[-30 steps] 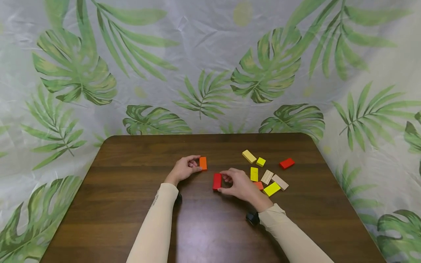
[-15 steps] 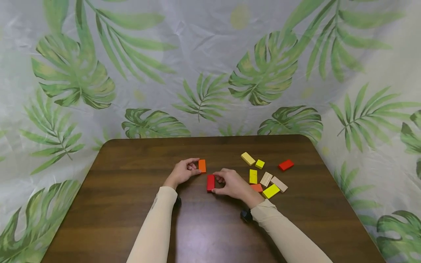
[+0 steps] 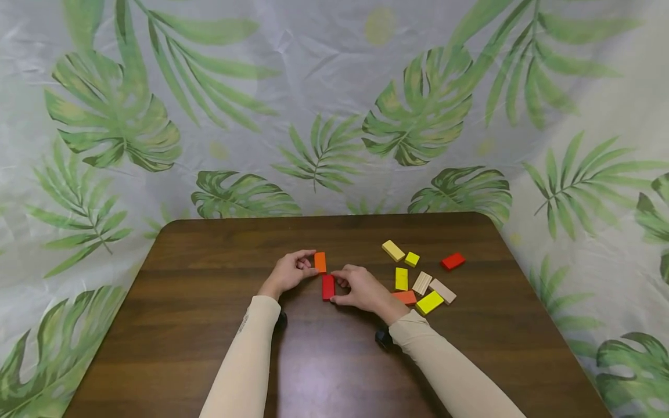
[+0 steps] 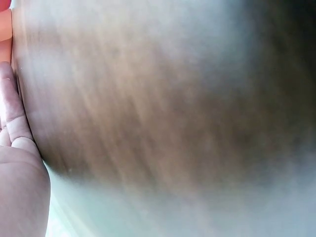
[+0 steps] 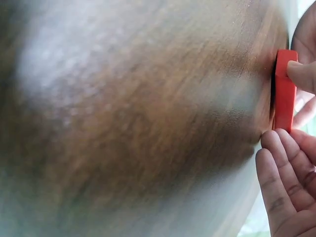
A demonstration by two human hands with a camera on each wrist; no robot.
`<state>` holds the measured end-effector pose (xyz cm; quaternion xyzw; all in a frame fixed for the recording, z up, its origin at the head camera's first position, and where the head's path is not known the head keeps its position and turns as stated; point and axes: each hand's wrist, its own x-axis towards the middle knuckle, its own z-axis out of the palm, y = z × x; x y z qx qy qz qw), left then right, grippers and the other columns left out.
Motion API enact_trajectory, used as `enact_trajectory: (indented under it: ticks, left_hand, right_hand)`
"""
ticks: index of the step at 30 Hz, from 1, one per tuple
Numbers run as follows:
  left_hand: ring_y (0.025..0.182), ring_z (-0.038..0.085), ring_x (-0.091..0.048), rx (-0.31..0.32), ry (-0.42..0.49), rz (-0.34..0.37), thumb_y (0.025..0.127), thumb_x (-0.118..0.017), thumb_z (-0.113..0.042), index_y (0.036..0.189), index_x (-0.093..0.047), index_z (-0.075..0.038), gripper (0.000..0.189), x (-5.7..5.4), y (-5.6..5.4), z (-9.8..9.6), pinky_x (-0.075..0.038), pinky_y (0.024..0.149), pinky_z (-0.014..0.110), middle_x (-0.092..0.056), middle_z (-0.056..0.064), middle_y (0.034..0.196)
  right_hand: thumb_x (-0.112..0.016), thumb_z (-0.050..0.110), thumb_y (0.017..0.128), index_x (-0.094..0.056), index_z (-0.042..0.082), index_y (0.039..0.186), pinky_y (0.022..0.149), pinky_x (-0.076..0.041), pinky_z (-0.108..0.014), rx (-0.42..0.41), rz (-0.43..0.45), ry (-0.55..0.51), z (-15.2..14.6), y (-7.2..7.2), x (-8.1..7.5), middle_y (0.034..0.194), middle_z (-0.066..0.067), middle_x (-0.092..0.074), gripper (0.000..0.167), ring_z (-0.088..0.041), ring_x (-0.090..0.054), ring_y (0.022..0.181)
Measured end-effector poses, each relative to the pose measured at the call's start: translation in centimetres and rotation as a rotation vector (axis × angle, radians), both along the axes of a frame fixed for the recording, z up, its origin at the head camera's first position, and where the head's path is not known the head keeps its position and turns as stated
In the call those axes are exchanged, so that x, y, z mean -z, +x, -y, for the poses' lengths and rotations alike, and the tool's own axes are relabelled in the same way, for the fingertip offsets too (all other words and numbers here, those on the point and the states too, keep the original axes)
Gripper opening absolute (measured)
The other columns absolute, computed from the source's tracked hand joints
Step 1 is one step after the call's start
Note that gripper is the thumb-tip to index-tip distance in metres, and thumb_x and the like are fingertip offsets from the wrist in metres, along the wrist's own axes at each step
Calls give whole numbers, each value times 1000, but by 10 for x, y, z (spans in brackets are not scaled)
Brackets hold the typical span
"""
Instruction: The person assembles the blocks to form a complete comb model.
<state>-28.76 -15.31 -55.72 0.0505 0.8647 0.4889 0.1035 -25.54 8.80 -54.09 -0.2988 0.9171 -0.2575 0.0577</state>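
My left hand point(image 3: 286, 274) holds an orange wooden block point(image 3: 320, 262) between thumb and index finger at its two ends. Only a bit of that orange block point(image 4: 5, 34) shows at the edge of the left wrist view. A red block point(image 3: 327, 288) lies just nearer and slightly right, its far end right at the orange block's near end. My right hand point(image 3: 362, 289) pinches it by its ends. In the right wrist view the thumb is on one end of the red block point(image 5: 285, 94) and the fingertips are at the other.
On the dark wooden table point(image 3: 198, 348), to the right, lie several loose blocks: a pale yellow one point(image 3: 393, 251), a small yellow one point(image 3: 412, 259), a red one point(image 3: 452, 261), an orange one point(image 3: 405, 298) and a striped one point(image 3: 422, 283). A leaf-print sheet point(image 3: 334, 104) hangs behind.
My right hand has brought the red block leftward across the table, up to the near end of the orange block. The left hand has stayed at the orange block.
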Motion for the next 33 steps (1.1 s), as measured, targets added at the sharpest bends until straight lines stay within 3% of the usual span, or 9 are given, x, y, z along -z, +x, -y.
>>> enact_trajectory:
  ticks: [13, 33]
  left_hand:
    - [87, 16, -59, 6, -8, -13, 97, -82, -20, 148, -67, -14, 54, -2, 0, -1, -48, 80, 26, -69, 6, 103]
    - [88, 17, -59, 10, -19, -8, 98, -80, -19, 149, -66, -15, 53, -1, 0, -1, -48, 81, 27, -68, 5, 103]
  right_hand:
    - [-89, 28, 90, -71, 0, 138, 90, -64, -35, 8, 1, 18, 5, -3, 2, 105, -7, -72, 58, -17, -70, 95]
    - [-88, 32, 92, -71, 6, 141, 79, -59, -27, 31, -29, 28, 10, -2, 4, 104, -5, -69, 58, -10, -63, 86]
